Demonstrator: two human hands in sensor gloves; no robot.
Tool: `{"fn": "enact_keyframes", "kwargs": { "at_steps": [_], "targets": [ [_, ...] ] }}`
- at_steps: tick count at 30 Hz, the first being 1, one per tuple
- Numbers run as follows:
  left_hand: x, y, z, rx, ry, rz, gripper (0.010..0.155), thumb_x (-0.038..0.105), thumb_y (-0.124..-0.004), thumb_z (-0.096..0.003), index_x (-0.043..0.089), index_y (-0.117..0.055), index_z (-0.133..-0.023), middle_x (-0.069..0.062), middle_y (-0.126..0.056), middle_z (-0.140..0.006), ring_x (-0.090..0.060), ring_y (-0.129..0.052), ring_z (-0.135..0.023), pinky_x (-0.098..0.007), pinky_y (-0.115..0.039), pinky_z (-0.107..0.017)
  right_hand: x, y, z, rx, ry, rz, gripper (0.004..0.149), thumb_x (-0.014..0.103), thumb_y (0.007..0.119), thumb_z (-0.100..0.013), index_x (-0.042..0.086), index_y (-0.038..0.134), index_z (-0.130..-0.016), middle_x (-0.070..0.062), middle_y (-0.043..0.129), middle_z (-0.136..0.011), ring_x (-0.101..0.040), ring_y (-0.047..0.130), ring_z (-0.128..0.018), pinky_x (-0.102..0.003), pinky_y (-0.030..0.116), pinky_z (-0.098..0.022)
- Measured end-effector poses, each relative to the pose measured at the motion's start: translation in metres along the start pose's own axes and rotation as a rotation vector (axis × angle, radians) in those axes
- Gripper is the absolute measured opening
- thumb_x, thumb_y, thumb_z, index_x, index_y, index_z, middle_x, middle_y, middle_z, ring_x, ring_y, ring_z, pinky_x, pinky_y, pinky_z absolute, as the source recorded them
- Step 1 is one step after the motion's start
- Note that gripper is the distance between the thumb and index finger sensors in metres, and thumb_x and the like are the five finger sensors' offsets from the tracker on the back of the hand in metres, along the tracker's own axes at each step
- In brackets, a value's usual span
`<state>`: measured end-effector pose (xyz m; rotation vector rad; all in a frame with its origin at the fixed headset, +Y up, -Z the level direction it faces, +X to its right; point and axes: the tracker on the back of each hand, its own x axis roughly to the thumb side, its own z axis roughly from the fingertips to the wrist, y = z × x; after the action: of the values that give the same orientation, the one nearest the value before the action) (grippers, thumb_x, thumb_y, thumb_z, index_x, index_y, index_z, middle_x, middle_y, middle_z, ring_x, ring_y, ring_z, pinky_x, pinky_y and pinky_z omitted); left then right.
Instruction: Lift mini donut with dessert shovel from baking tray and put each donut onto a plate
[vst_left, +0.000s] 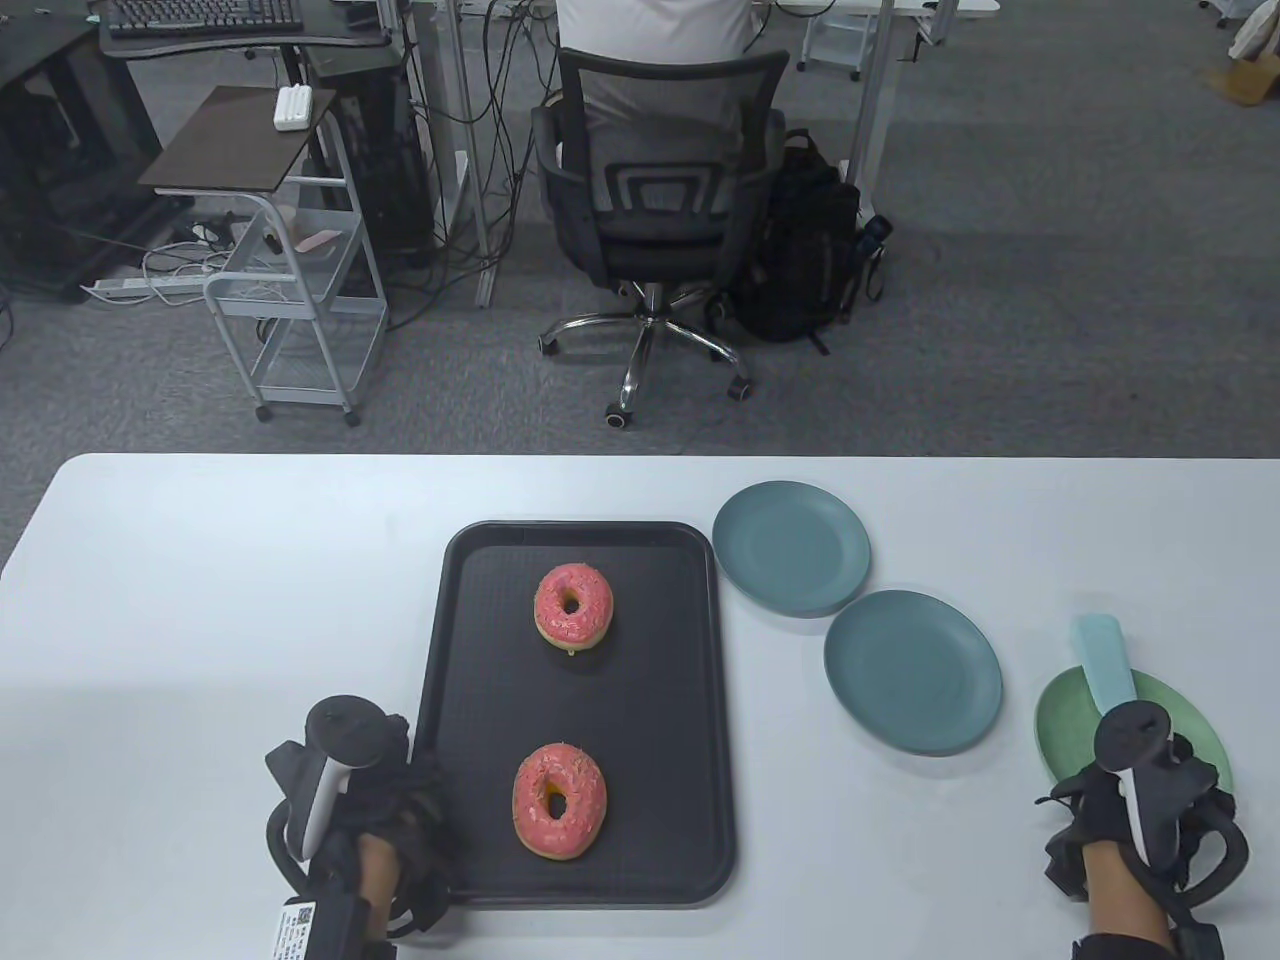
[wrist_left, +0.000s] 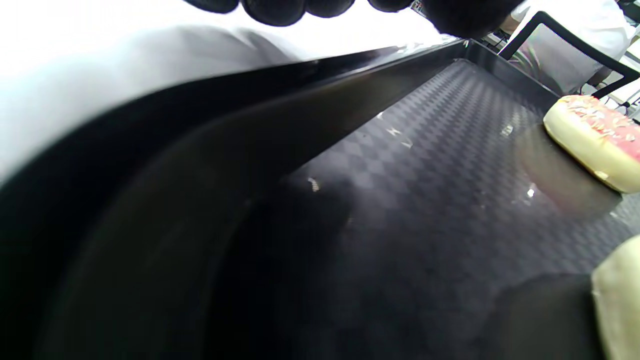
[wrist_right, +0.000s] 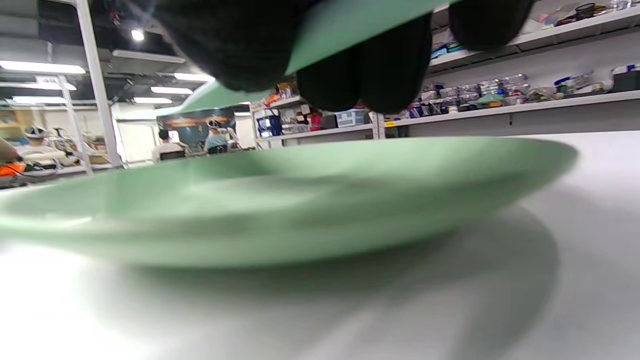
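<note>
I am only starting: my right hand (vst_left: 1135, 790), lower right of the frame, grips the pale green dessert shovel (vst_left: 1103, 665) over the light green plate (vst_left: 1190, 715). My left hand (vst_left: 400, 800) steadies the black baking tray (vst_left: 450, 620), how tightly I cannot tell. Both pink-iced donuts (vst_left: 573, 604) sit mid-tray; next I carry the blade leftward under one.

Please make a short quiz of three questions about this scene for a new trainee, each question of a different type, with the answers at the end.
1. True or false: both donuts, the far donut and the near donut, lie on the black tray.
2. Which plate lies under the shovel? A) far blue plate B) near blue plate C) green plate
3. Fill in: the left hand is at the tray's ____ edge, as the table view shows it.

Key: 1 true. 2 C; the right hand has its fingers round the shovel above that plate. 3 left.
</note>
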<state>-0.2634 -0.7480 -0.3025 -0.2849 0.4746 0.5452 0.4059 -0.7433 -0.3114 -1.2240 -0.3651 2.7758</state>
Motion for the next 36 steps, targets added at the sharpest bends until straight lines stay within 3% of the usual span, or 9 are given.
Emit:
{"fn": "enact_keyframes", "kwargs": {
  "at_steps": [4, 9, 16, 20, 26, 36],
  "targets": [
    [0.001, -0.001, -0.001, -0.005, 0.001, -0.034, 0.063, 0.044, -0.075, -0.0418, 0.031, -0.050, -0.098, -0.007, -0.052, -0.104, -0.034, -0.068, -0.096, -0.049, -0.065, -0.068, 0.020, -0.018, 0.010, -0.002, -0.118, -0.102, 0.060, 0.030, 0.082, -0.047, 0.013, 0.061, -0.100, -0.017, 0.081, -0.091, -0.032, 0.098, -0.061, -0.050, 0.089, -0.046],
    [0.002, -0.001, -0.002, 0.007, 0.013, -0.068, 0.062, 0.043, -0.075, -0.0418, 0.031, -0.052, -0.098, -0.005, -0.063, -0.098, -0.032, -0.077, -0.086, -0.047, -0.070, -0.062, 0.070, -0.046, 0.036, 0.031, -0.378, -0.205, 0.060, 0.033, 0.083, -0.047, 0.011, 0.063, -0.099, -0.015, 0.083, -0.089, -0.030, 0.098, -0.057, -0.043, 0.092, -0.036],
    [0.002, -0.003, -0.003, -0.009, 0.023, -0.110, 0.061, 0.045, -0.077, -0.0411, 0.032, -0.056, -0.096, -0.002, -0.074, -0.087, -0.027, -0.086, -0.072, -0.043, -0.076, -0.053, 0.154, -0.070, 0.080, 0.083, -0.565, -0.130, 0.063, 0.036, 0.088, -0.045, 0.007, 0.066, -0.096, -0.016, 0.090, -0.079, -0.028, 0.099, -0.044, -0.041, 0.093, -0.028],
    [0.001, -0.006, -0.006, -0.028, 0.038, -0.139, 0.061, 0.045, -0.078, -0.0405, 0.031, -0.056, -0.097, -0.001, -0.077, -0.085, -0.027, -0.088, -0.067, -0.042, -0.077, -0.051, 0.192, -0.067, 0.098, 0.119, -0.626, -0.098, 0.066, 0.038, 0.091, -0.041, 0.005, 0.069, -0.094, -0.016, 0.093, -0.073, -0.027, 0.100, -0.040, -0.040, 0.093, -0.025],
    [0.003, -0.011, -0.008, -0.023, 0.052, -0.201, 0.061, 0.043, -0.079, -0.0413, 0.031, -0.056, -0.097, 0.001, -0.077, -0.083, -0.022, -0.087, -0.063, -0.040, -0.077, -0.049, 0.243, -0.045, 0.122, 0.205, -0.723, 0.005, 0.065, 0.037, 0.091, -0.041, 0.003, 0.072, -0.092, -0.018, 0.094, -0.072, -0.029, 0.099, -0.040, -0.042, 0.091, -0.026],
    [0.005, -0.013, -0.010, -0.031, 0.067, -0.223, 0.060, 0.043, -0.078, -0.0406, 0.031, -0.058, -0.096, 0.002, -0.079, -0.076, -0.020, -0.089, -0.056, -0.041, -0.079, -0.046, 0.303, -0.003, 0.150, 0.308, -0.824, 0.175, 0.062, 0.030, 0.091, -0.041, 0.007, 0.071, -0.095, -0.017, 0.089, -0.082, -0.037, 0.092, -0.057, -0.054, 0.080, -0.047]
  ]
}}
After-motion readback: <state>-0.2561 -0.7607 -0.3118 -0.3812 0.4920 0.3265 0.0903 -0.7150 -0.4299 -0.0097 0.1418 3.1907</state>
